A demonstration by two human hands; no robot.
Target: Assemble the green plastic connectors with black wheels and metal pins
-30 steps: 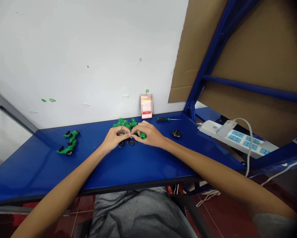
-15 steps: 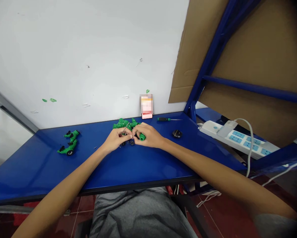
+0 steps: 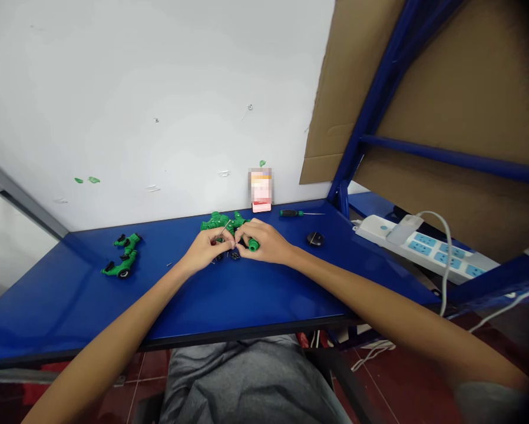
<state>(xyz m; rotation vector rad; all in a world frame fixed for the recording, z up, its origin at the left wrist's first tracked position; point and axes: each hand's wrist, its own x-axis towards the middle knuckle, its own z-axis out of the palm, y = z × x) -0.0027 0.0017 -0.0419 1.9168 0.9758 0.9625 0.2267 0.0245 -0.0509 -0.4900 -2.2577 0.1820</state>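
Observation:
My left hand (image 3: 204, 248) is closed in a pinch, with a thin metal rod (image 3: 225, 227) slanting up out of it, perhaps a screwdriver shaft; its other end is hidden. Closed around a green plastic pipe fitting (image 3: 254, 244), my right hand (image 3: 267, 240) meets the left at the fingertips. Any small part pinched between them is too small to name. Several green fittings (image 3: 215, 220) lie just behind the hands. Below the fingers sits a small black part (image 3: 235, 255), with thin pins around it.
More green fittings with black levers (image 3: 125, 256) lie on the left of the blue table (image 3: 194, 306). A screwdriver (image 3: 291, 212), a black round object (image 3: 315, 238) and a phone-like screen (image 3: 261, 191) are toward the back. A white power strip (image 3: 423, 247) is at right.
Both hands have shifted slightly right, still together at the fingertips. The metal rod has tilted a little further right. The fittings on the table have not moved.

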